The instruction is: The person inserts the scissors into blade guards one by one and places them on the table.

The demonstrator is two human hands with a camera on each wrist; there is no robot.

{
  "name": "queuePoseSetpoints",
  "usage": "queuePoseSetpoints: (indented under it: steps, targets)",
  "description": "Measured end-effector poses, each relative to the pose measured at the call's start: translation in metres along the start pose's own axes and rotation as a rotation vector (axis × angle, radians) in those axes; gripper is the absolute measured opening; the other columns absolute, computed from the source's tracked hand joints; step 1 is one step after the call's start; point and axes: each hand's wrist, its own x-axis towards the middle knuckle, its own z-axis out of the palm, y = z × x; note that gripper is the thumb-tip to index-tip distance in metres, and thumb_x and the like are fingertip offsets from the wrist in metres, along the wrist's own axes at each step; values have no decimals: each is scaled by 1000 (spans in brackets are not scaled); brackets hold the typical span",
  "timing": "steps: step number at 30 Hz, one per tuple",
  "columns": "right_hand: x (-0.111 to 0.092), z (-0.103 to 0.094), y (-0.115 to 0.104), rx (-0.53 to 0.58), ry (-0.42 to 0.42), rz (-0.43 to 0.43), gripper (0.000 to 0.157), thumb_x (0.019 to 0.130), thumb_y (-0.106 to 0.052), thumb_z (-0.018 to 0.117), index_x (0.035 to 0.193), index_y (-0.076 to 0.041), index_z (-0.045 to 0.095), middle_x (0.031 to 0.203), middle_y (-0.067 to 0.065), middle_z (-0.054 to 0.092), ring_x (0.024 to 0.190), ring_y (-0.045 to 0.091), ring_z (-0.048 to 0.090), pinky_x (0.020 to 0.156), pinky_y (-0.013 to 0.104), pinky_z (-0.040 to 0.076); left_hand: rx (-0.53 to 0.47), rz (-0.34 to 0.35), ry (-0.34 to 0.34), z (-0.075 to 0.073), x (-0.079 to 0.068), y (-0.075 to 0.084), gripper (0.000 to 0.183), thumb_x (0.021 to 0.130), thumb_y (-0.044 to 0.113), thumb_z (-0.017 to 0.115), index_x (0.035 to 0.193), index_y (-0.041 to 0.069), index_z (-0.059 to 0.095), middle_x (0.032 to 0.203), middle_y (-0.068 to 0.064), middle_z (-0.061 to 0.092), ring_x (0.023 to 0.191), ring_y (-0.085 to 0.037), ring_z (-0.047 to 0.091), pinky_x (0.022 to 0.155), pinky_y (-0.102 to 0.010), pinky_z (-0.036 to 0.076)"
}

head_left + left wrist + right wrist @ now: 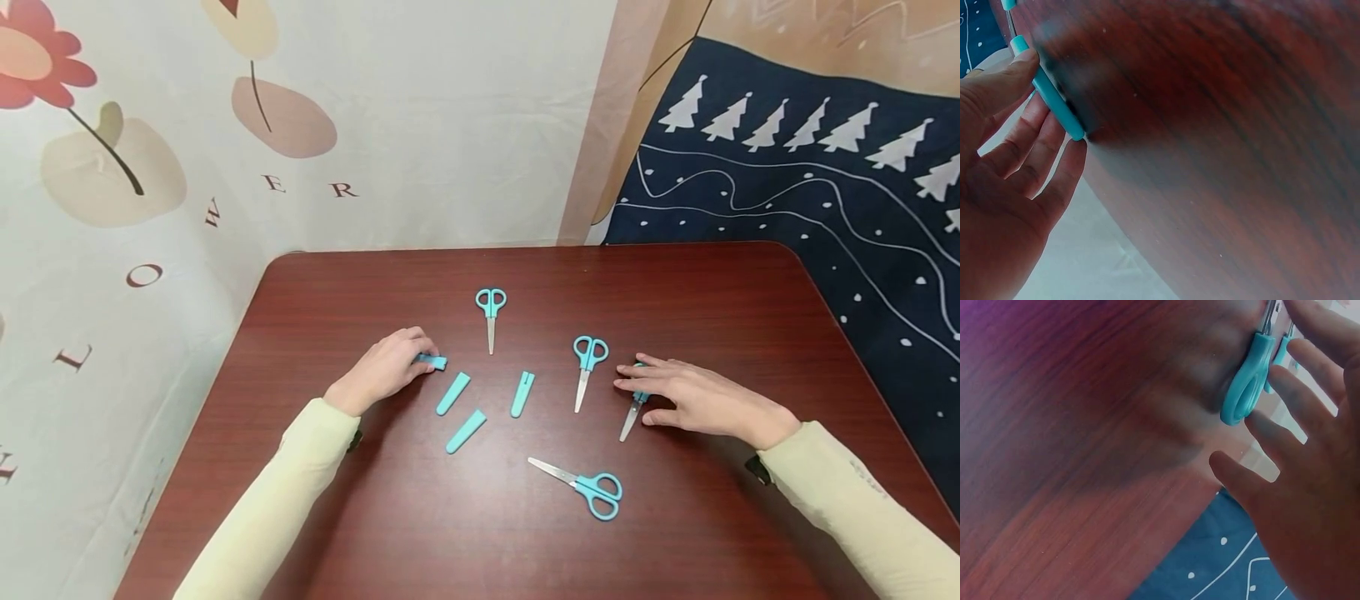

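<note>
My left hand [384, 368] pinches a turquoise scissors blade cover [435, 362] at the left of the group. In the left wrist view the thumb lies on one side of that cover [1057, 106], the fingers on the other. Over at the right, my right hand [701, 400] hovers with spread fingers over a pair of scissors with turquoise handles [632, 421], which it partly hides. Seen from the right wrist, the fingertips are right at the scissors' handle [1260, 355], not curled round it. The blades point toward the front of the table.
Three more blade covers lie on the brown table [337, 287]: one left [453, 393], one lower [466, 432], one near the middle [522, 395]. Bare-bladed scissors lie at the back [491, 321], right of centre [585, 367] and in front [582, 482]. Printed cloths [465, 167] hang behind.
</note>
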Motion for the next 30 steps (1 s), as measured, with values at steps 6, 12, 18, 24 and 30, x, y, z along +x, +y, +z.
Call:
queuePoseSetpoints:
  steps: [6,12,18,24,30]
  targets:
    - [-1,2,5,-8,16,-28,55,90,-18,82,142,-14,65,148,6,59,143,39,45,108,57,44,0,3,5,1,1,0,13,93,11,78,105,8,75,104,-3,64,97,-24,61,87,-41,53]
    - [-2,7,12,-4,99,-82,50,86,-12,85,133,-11,71,140,5,64,132,35,54,101,55,50,0,-3,4,2,2,0,13,93,11,79,105,8,75,104,-3,64,97,-24,61,87,-42,53]
    - [-1,9,16,40,108,-44,45,85,-13,86,128,-16,75,136,1,64,126,26,55,97,48,52,-3,-5,4,1,0,0,13,93,11,79,105,7,75,104,-4,65,97,-25,61,86,-43,53]
    - [0,9,18,82,128,-36,31,85,-12,86,112,-24,78,127,-1,64,118,21,54,92,41,54,-5,-1,7,2,0,0,13,93,11,79,105,7,75,104,-4,65,97,-25,61,87,-42,53]
    - [2,10,20,104,131,-46,27,87,-11,84,107,-28,77,121,-5,63,111,15,53,89,38,54,-3,-9,3,2,1,1,14,93,11,79,105,7,75,104,-3,64,97,-25,61,86,-42,54]
